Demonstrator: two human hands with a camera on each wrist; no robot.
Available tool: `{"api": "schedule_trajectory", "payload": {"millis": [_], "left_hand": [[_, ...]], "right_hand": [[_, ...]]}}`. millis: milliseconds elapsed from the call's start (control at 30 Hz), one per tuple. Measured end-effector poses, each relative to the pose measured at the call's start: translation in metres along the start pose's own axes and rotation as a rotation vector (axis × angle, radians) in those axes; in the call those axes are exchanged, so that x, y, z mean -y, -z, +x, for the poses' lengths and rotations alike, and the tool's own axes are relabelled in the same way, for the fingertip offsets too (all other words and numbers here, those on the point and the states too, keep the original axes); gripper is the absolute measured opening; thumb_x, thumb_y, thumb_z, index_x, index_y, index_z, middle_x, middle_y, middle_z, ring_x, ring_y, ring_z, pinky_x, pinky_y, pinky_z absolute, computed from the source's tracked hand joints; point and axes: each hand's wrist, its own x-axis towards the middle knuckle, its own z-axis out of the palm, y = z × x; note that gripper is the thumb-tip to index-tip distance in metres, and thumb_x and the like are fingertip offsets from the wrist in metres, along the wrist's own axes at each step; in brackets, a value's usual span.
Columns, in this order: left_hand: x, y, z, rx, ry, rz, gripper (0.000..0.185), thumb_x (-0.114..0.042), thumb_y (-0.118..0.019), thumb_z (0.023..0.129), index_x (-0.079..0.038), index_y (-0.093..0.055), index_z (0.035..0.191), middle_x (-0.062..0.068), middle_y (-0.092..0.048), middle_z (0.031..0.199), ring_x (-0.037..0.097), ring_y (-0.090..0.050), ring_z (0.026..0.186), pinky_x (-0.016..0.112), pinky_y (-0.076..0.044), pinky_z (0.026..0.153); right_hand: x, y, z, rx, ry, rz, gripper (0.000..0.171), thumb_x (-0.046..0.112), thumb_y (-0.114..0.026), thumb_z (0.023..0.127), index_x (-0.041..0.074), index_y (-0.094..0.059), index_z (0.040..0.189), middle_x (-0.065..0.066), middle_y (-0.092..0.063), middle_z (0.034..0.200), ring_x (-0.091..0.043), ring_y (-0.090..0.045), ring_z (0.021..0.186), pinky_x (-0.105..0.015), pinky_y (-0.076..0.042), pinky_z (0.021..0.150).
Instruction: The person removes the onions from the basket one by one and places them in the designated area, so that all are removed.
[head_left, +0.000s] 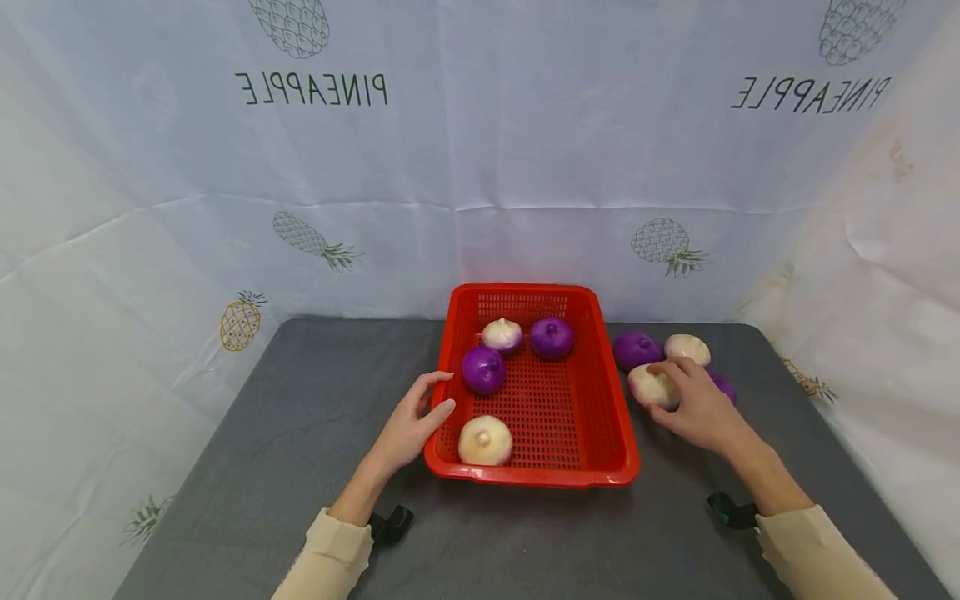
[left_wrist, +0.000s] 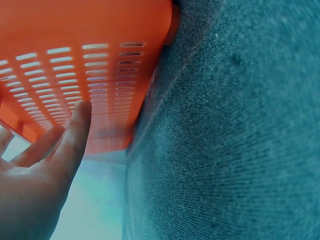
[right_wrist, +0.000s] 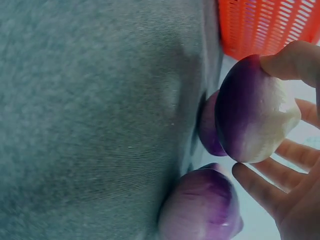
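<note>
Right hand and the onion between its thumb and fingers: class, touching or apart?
Touching: in the right wrist view, the right hand lays its thumb on the onion, with no gap.

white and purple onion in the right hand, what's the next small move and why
Probably lift the white and purple onion leftward over the red basket's right rim: the right hand already holds it just outside that rim, four other onions sit inside, and the basket's right front floor looks bare.
</note>
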Motion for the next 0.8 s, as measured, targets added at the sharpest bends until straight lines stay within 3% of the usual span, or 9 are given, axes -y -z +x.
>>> {"api": "schedule_trajectory", "payload": {"millis": [233,533,800], "left_hand": [[0.0004,-0.0008,0.0001,0.001,0.001,0.001,0.05,-0.019,-0.062,0.102,-0.008,-0.043,0.147,0.023,-0.05,0.143,0.043,-0.057,0.12,0.04,-0.06,0.085],[-0.0019,-0.0017,-0.0006,-0.006,0.005,0.005,0.049,-0.019,-0.063,0.102,-0.01,-0.044,0.146,0.022,-0.051,0.142,0.041,-0.059,0.118,0.04,-0.06,0.085],[-0.0014,-0.0006,-0.001,-0.009,-0.006,0.002,0.05,-0.021,-0.063,0.102,-0.009,-0.044,0.146,0.022,-0.051,0.142,0.04,-0.058,0.118,0.04,-0.059,0.086]], "right_hand": [[-0.0056,-0.0058,-0.0026,0.024,-0.013,-0.028,0.05,0.013,-0.084,0.075,0.003,-0.062,0.118,-0.022,-0.055,0.121,-0.04,-0.052,0.108,-0.061,-0.051,0.088],[-0.0049,-0.0075,-0.0026,0.124,-0.047,-0.057,0.051,0.017,-0.082,0.08,0.001,-0.062,0.123,-0.022,-0.057,0.121,-0.041,-0.053,0.11,-0.062,-0.05,0.093],[0.0024,-0.0031,-0.001,0.095,-0.023,-0.077,0.052,0.017,-0.084,0.079,0.002,-0.062,0.123,-0.021,-0.057,0.121,-0.042,-0.052,0.113,-0.064,-0.046,0.097]]}}
